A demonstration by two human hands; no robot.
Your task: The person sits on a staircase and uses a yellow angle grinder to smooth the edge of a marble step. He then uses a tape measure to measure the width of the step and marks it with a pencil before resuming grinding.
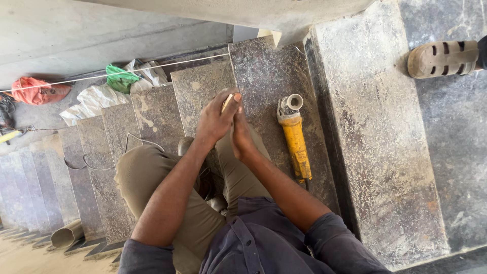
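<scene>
Sitting on a dusty staircase, the person has both hands pressed close together over a speckled brown granite stair tread. The left hand is curled, fingers bent round a small pale flat object whose tip pokes out at the top of the fist; what that object is, I cannot tell. The right hand sits tight against the left, palm turned toward it, fingers folded in, and whether it also grips the pale piece is hidden from this angle.

Just beside the hands, on the same tread, lies a yellow angle grinder with a grey metal head, resting lengthwise, head pointing away from the person, apart from both hands and touched by neither. Its dark cord trails off at the near end.

Lower steps fan out to the left, all powdered with pale dust, and a thin dark wire loops across them. A taut white string runs across the stairs. Further down sit a green plastic bag, crumpled white sacks and a red cloth bundle. Top right, another person's foot in a tan perforated sandal stands on the grey stone landing, well apart from the hands.
</scene>
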